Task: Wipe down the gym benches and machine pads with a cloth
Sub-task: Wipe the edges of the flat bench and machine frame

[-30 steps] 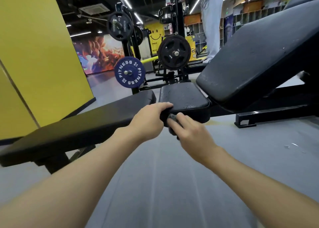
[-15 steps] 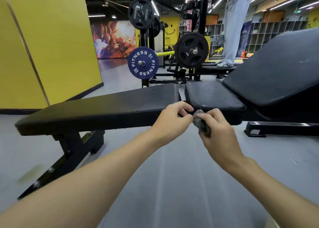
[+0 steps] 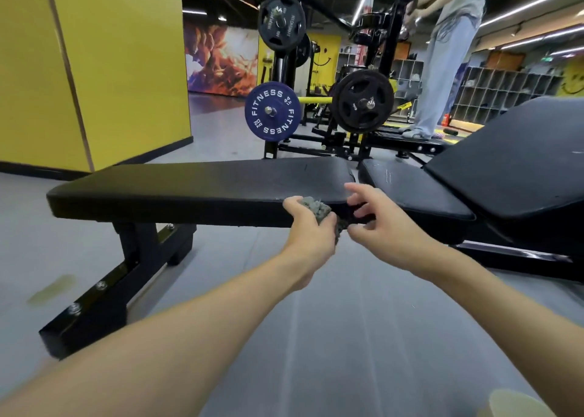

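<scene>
left hand (image 3: 308, 227) clamps the grey cloth (image 3: 316, 208) at the bench (image 3: 196, 186) edge; right hand (image 3: 384, 227) spread beside it.

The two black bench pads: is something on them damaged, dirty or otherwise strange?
Yes, slightly. The seat pad of the incline bench shows pale scuffs or scratches near its far end, and the flat bench pad has a small mark near its right end. I cannot tell whether these are cuts or dirt. Nothing is spilled on either pad.
</scene>
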